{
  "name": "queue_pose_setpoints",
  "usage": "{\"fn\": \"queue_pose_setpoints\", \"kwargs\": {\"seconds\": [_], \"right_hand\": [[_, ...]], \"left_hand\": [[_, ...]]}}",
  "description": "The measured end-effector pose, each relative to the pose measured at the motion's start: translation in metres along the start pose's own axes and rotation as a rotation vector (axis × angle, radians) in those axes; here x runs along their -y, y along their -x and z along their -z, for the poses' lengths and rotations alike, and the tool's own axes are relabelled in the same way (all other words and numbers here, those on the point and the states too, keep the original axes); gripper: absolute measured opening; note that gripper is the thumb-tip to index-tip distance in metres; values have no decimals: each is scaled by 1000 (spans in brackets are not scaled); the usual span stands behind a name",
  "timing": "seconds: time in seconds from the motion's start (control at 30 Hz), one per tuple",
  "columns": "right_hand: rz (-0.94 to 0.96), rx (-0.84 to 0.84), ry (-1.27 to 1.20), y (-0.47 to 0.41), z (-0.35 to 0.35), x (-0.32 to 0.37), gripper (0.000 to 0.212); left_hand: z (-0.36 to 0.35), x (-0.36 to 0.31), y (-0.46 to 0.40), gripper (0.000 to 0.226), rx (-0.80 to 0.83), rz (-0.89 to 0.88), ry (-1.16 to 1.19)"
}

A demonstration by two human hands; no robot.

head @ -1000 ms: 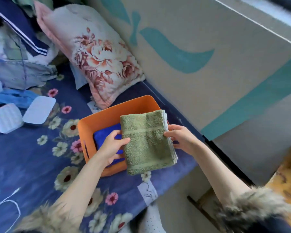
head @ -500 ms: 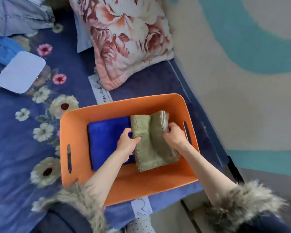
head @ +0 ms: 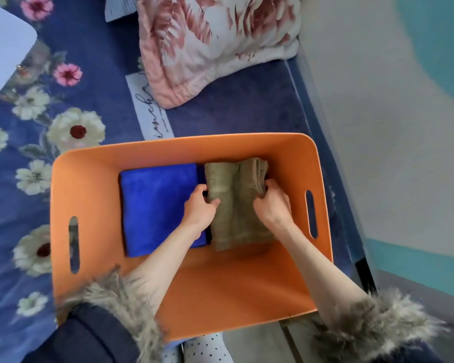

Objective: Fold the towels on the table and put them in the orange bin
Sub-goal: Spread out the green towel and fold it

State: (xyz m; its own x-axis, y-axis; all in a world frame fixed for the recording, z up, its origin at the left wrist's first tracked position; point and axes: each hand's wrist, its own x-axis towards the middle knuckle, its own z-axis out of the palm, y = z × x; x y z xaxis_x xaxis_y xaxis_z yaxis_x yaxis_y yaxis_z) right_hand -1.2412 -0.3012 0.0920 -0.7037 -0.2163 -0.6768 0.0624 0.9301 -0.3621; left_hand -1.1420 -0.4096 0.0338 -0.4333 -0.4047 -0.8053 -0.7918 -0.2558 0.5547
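Bed [head: 220, 119] with blue floral cover runs along a cream-and-teal wall [head: 378, 127]; floral pillow [head: 215, 43] at far edge. Orange bin [head: 220, 284] at near edge holds blue towel [head: 157, 205] and green towel [head: 236, 205] side by side. Left hand [head: 199, 208] and right hand [head: 273, 203] each grip the green towel's sides.

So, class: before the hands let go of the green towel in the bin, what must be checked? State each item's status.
1. Green towel inside the orange bin: ok.
2. Beside the blue towel, not on it: ok.
3. Still folded: ok.
4. Lying flat on the bin floor: cannot tell.
5. Left hand and right hand both gripping its edges: ok.
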Motion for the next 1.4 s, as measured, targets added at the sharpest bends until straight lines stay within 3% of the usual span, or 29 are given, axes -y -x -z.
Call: {"fn": "queue_pose_setpoints", "kwargs": {"seconds": [0.27, 0.37, 0.43, 0.5, 0.57, 0.67, 0.8, 0.93, 1.2, 1.3, 1.4], "right_hand": [[-29, -46, 5, -3, -6, -5, 40], [39, -107, 123, 4, -14, -12, 60], [162, -149, 331, 11, -20, -19, 77], [318, -125, 611, 13, -26, -28, 84], [412, -55, 909, 8, -30, -34, 89], [424, -21, 1218, -11, -28, -34, 103], [390, 20, 1362, -40, -25, -32, 123], [358, 98, 1370, -54, -36, -37, 135], [382, 134, 1316, -63, -39, -36, 134], [382, 183, 1144, -52, -30, -31, 112], [400, 147, 922, -33, -18, -22, 89]], "left_hand": [[8, 5, -3, 41, -82, -54, -21], [7, 6, -1, 45, -141, -164, -144], [7, 11, 7, 55, -200, -312, -340], [9, 18, 14, 73, -237, -504, -706], [10, 26, 16, 99, -135, -636, -1044], [12, 32, 5, 120, -35, -659, -1314], [11, 25, -18, 127, -31, -619, -1438], [5, 30, -30, 128, -26, -571, -1481], [-3, 22, -33, 129, 8, -470, -1541], [1, 5, -25, 123, 103, -414, -1561], [16, -16, -8, 101, 168, -434, -1425]]}}
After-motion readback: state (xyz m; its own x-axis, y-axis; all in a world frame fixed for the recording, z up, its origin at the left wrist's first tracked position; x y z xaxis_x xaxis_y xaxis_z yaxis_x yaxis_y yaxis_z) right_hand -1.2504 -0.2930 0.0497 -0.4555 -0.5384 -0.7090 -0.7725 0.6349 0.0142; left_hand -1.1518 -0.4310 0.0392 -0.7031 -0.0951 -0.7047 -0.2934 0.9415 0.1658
